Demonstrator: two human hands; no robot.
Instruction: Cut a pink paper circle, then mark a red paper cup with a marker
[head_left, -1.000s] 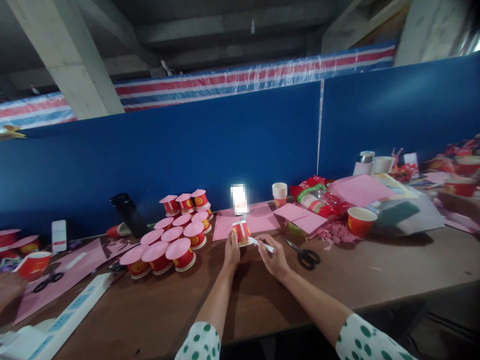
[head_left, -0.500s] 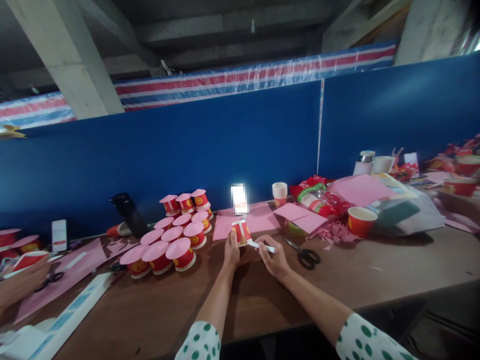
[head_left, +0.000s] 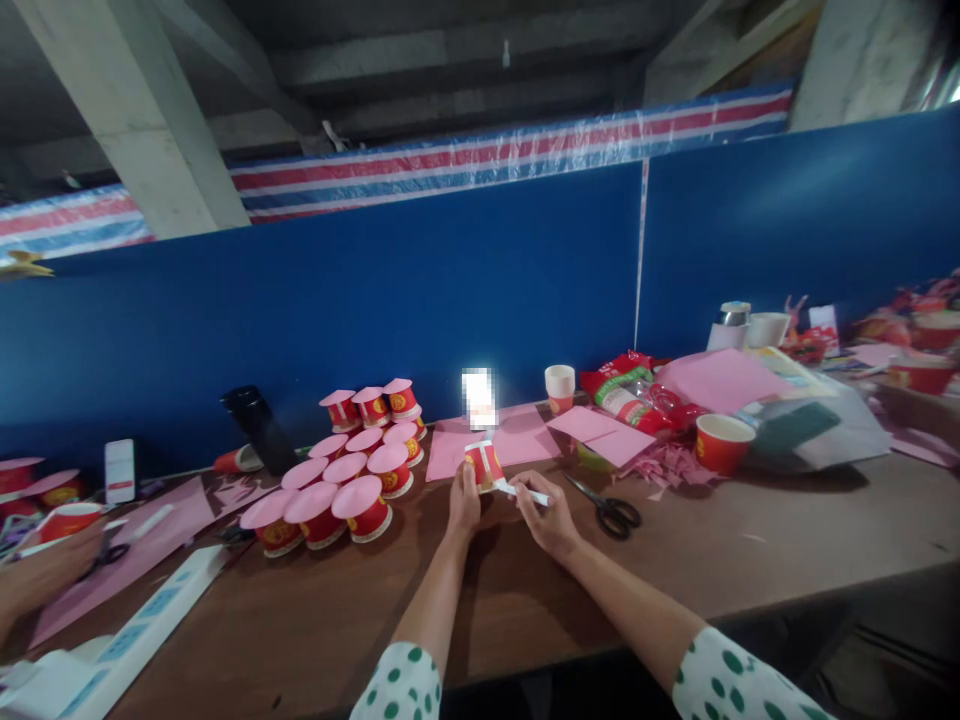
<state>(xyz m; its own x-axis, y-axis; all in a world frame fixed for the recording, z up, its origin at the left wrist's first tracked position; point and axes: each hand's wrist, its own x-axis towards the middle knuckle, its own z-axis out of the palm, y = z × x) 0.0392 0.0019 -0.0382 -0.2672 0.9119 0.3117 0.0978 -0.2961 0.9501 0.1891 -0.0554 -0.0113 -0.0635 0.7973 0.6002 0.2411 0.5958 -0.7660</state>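
My left hand (head_left: 464,505) is closed round a red paper cup (head_left: 482,463) with a white stripe and yellow print, held tilted above the table. In my right hand (head_left: 547,515) a slim white pen (head_left: 531,494) is pinched like a writing tool; its tip meets the cup's lower edge or lies just beside it. To the left stand several upturned red cups (head_left: 363,510) topped with pink paper discs. Black-handled scissors (head_left: 616,516) lie right of my right hand. Behind the held cup are pink paper sheets (head_left: 444,450) and a blurred bright phone-like shape (head_left: 480,398).
A white power strip (head_left: 150,625) and a black bottle (head_left: 259,430) are on the left. Another person's hand (head_left: 56,570) holds a cup there. Stacked cups (head_left: 559,388), a red-green packet (head_left: 621,390), pink scraps and an upright cup (head_left: 724,445) lie right. A blue partition (head_left: 420,290) rises behind.
My hands, the cup and the pen stay almost in place. At far left, the other person's hand and cup have shifted and turned slightly.
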